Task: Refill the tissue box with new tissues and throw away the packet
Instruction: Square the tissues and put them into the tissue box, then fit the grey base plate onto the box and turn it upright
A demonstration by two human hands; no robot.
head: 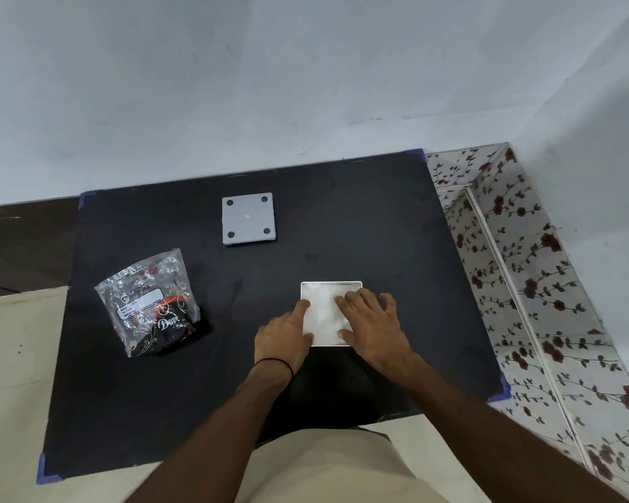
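Tissue box (330, 285) sits square on the counter (378, 230), open side up, tissues (324, 314) inside. Left hand (284, 337) and right hand (373, 326) press flat, fingers spread. Empty packet (153, 303) lies left, mouth pointing away.

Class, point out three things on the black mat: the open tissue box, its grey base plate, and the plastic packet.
tissue box (330, 285): head view, far rim of the open box.
base plate (248, 219): head view, middle of its flat grey face.
plastic packet (149, 303): head view, middle of the crinkled wrapper.
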